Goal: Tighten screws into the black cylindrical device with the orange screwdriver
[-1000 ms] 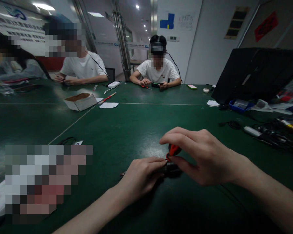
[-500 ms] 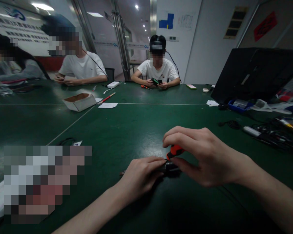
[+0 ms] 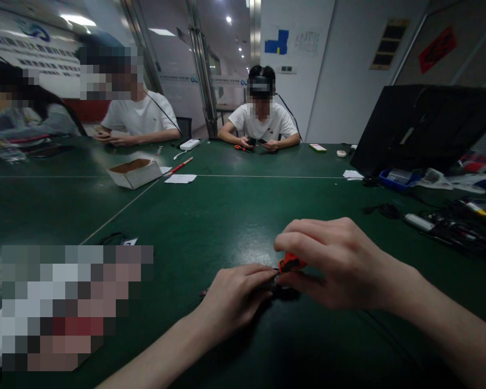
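Note:
My right hand (image 3: pixel 328 265) grips the orange and black handle of a screwdriver (image 3: pixel 292 262) between thumb and fingers. The handle tilts toward my left hand, and its tip is hidden. My left hand (image 3: pixel 238 292) lies over a dark, slim object (image 3: pixel 285 293) on the green table and presses it there, fingers closed around it. One end of that object shows past my fingertips and a small bit sticks out on the left. Most of it is covered, so its kind cannot be told.
A white open box (image 3: pixel 135 174), a red pen (image 3: pixel 180 166) and paper (image 3: pixel 180 179) lie farther off. On the right stand a black monitor (image 3: pixel 425 129), a blue tray (image 3: pixel 397 178) and tangled cables (image 3: pixel 465 227). A person (image 3: pixel 261 119) sits opposite; others sit left. A blurred patch covers the near left.
My right hand has turned the screwdriver slightly, and more of its orange handle shows. My left hand keeps its hold on the dark object. The person opposite has lowered the item held.

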### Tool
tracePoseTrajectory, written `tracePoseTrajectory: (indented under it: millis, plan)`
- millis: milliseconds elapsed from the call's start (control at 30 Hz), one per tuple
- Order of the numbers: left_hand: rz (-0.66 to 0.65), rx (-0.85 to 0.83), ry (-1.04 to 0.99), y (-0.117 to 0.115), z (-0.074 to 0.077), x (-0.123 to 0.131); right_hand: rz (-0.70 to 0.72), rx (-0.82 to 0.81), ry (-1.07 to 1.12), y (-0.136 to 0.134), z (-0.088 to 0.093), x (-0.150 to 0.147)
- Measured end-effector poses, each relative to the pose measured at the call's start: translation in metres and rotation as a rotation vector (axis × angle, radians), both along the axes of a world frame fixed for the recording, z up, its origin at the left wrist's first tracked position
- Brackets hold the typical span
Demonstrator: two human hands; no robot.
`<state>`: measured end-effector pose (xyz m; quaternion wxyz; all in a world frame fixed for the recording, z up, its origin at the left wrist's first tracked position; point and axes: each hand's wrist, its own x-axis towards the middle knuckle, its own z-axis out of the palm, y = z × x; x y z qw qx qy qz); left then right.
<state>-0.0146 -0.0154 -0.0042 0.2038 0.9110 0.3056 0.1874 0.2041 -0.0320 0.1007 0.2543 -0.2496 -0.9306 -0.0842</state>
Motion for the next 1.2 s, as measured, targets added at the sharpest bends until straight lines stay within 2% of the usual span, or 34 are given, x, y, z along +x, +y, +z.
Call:
tracePoseTrajectory:
  millis: [133,433,733,1000,1200]
  plan:
    - [-0.003,-0.012,0.006,0.0006,0.0016,-0.0002,0.001,-0.156,0.019,-0.0028,0.0019,0.0027]
    - [0.009,0.006,0.024,-0.0001,0.0024,-0.0008,-0.029,-0.099,0.055,-0.0009,-0.0018,0.0006]
    - [0.009,0.012,0.020,-0.0007,0.0021,-0.0007,-0.052,-0.058,-0.007,0.0037,-0.0018,0.0018]
    - [-0.006,-0.011,0.005,-0.0001,0.0029,-0.0002,-0.032,-0.224,0.007,-0.0013,0.0020,0.0023]
    - [0.019,0.001,0.006,-0.0006,0.0018,-0.0003,-0.082,-0.111,0.024,0.0021,-0.0006,0.0017]
